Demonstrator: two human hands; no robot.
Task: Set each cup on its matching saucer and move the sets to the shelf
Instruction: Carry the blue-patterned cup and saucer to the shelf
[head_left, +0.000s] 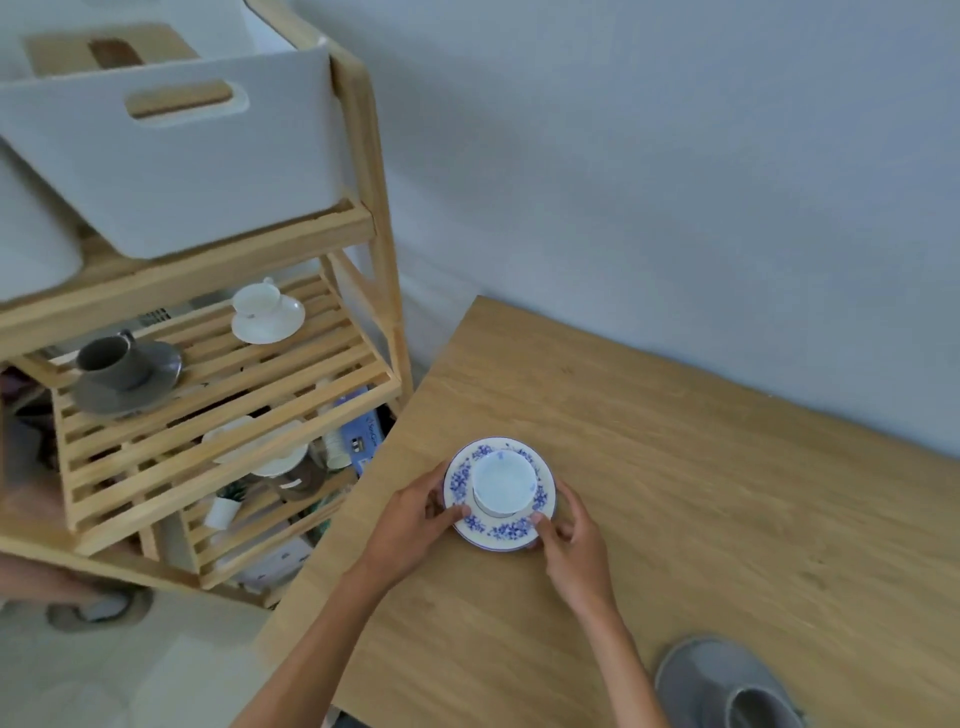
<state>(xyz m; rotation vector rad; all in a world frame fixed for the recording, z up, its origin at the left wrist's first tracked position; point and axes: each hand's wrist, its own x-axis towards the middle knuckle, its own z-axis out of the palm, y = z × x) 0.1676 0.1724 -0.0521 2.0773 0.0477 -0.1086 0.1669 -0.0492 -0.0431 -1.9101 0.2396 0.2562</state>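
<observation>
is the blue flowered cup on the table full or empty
Empty. The blue flowered cup sits upright on its matching saucer, and its plain pale inside shows down to the bottom, with no liquid visible.

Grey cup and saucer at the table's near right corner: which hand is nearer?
Right. The right hand grips the blue-flowered saucer's right rim, up-left of the grey cup and saucer; the left hand holds its left rim, farther off.

**Item Count — Cups, Saucers, Hands**

Cups, four: blue-patterned cup (503, 488), white cup (255, 296), dark grey cup (110, 362), grey cup (759, 707).

Saucers, four: blue-patterned saucer (500, 531), white saucer (275, 325), dark grey saucer (156, 382), grey saucer (706, 670).

Hands, two: left hand (413, 525), right hand (574, 551).

Bins — one white bin (171, 171).
</observation>
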